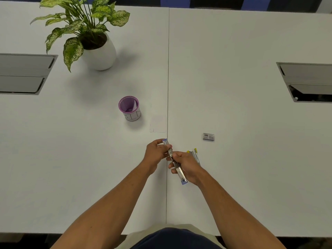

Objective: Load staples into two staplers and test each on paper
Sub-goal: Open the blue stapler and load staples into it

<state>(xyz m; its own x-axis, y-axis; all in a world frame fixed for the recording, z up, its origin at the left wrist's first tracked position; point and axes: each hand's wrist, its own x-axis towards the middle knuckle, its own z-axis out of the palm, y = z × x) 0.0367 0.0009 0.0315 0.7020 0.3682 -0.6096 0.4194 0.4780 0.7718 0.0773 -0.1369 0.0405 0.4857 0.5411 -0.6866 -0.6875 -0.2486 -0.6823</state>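
Two staplers, the blue one [175, 161] opened out, gripped by our left hand [156, 153] and right hand [186, 165], fingers curled round it, the yellow one [195, 155] on the table [251, 159], one staple box [208, 136], one paper sheet [158, 124].

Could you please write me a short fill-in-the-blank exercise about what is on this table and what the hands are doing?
1. Both the left hand and the right hand hold the opened stapler with ____ ends.
2. The second stapler, lying beside the right hand, has ____ ends.
3. The purple-rimmed cup stands nearer to the person than the potted ____.
4. The small staple box lies on the ____.

Missing words: blue; yellow; plant; table
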